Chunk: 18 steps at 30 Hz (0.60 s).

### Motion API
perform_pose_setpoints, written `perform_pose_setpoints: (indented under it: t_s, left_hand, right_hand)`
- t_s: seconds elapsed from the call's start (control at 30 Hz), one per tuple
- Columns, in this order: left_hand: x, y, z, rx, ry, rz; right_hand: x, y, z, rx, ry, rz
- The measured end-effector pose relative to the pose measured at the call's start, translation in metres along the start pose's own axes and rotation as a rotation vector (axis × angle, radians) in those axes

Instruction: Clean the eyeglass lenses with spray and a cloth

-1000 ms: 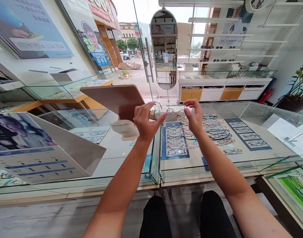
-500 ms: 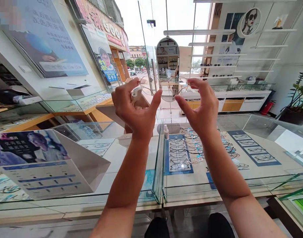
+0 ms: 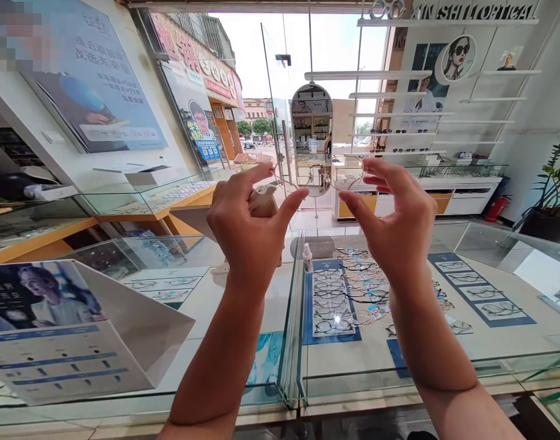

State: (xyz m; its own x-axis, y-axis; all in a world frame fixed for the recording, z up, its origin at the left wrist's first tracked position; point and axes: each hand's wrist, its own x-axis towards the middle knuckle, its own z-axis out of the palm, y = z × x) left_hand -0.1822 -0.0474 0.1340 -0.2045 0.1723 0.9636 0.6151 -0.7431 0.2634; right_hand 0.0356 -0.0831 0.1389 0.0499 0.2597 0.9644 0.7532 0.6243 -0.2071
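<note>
Since half a second ago, the left hand [image 3: 245, 229] and right hand [image 3: 401, 220] have shifted lower and rightward in view with one pair of thin glasses [image 3: 286, 181], pinched at both outer edges by the fingertips, while the thumbs spread below, their contact with the rims hard to tell. Both wrists bend back, holding the glasses before one oval mirror [image 3: 312, 116]. Beyond, one small bottle [image 3: 308, 258] stands near a pile of glasses [image 3: 360, 281], partly hidden by the right hand and too crowded to count, and four pairs lie on a blue mat [image 3: 513, 322].

Oval mirror [image 3: 312, 137], calendar [image 3: 55, 336], potted plant [image 3: 554, 203]
</note>
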Motion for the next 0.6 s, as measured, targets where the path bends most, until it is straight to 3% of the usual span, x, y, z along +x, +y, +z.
perform_pose_setpoints:
  t_s: [0.23,0.6]
  left_hand:
    - [-0.003,-0.01,0.004,-0.08,-0.087,-0.033]
    - [-0.005,-0.004,0.01,-0.005,-0.009,0.012]
  right_hand:
    - [0.0,0.003,-0.001,0.005,-0.026,0.041]
    - [0.0,0.006,-0.005,-0.038,-0.03,0.001]
